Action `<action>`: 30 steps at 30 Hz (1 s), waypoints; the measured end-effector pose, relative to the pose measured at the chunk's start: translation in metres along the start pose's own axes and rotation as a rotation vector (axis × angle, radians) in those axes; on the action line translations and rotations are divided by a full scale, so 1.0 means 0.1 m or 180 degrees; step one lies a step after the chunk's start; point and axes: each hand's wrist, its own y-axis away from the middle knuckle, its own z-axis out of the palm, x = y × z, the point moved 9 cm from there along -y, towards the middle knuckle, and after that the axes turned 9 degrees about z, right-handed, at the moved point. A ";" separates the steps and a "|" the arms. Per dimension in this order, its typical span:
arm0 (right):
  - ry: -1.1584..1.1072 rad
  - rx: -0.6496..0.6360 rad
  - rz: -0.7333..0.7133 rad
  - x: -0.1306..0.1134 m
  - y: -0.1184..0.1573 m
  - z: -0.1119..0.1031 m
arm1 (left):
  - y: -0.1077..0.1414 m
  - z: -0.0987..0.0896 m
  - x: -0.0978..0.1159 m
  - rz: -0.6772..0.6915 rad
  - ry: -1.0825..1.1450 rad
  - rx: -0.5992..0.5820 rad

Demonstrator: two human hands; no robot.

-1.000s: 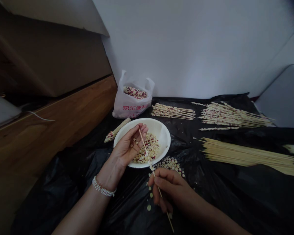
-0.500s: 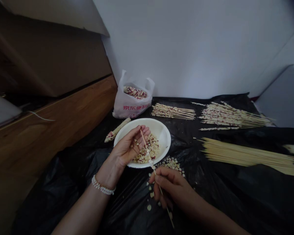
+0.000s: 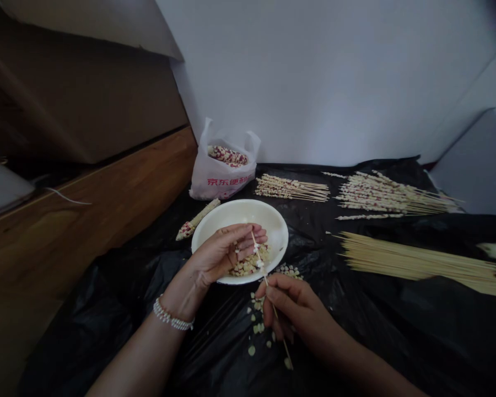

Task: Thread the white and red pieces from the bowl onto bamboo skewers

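Observation:
My right hand grips a thin bamboo skewer that slants up to the left, with a few pale corn kernels threaded on its upper part. At the skewer's upper tip, the thumb and forefinger of my left hand are pinched together, and its other fingers curl palm up. Pale kernels show in that palm; what sits right at the fingertips is hard to make out. Below the left hand stands a white bowl of loose cream and dark-red kernels. More kernels lie scattered on black plastic sheeting.
Behind the bowl is a white plastic bag of corn cobs, with a partly stripped cob beside it. Rightward lie two piles of kernel-threaded skewers and a bundle of bare skewers. A wooden board borders the left.
My left hand has shifted right and slightly down over the bowl. The skewer stands steeper, and its tip has moved right and down with the left fingertips. My right hand has moved slightly right.

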 end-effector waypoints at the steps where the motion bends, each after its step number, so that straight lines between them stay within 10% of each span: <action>1: -0.0022 0.0005 -0.0039 -0.01 0.00 -0.01 | 0.01 0.03 -0.02 -0.0052 -0.0059 -0.0108; 23: -0.0316 0.0081 -0.0126 -0.11 -0.04 -0.03 | 0.06 0.13 -0.15 -0.0320 -0.0423 -0.0437; 30: -0.0360 0.0098 -0.0208 -0.12 -0.04 -0.14 | 0.00 0.04 -0.05 -0.0150 0.0595 0.0140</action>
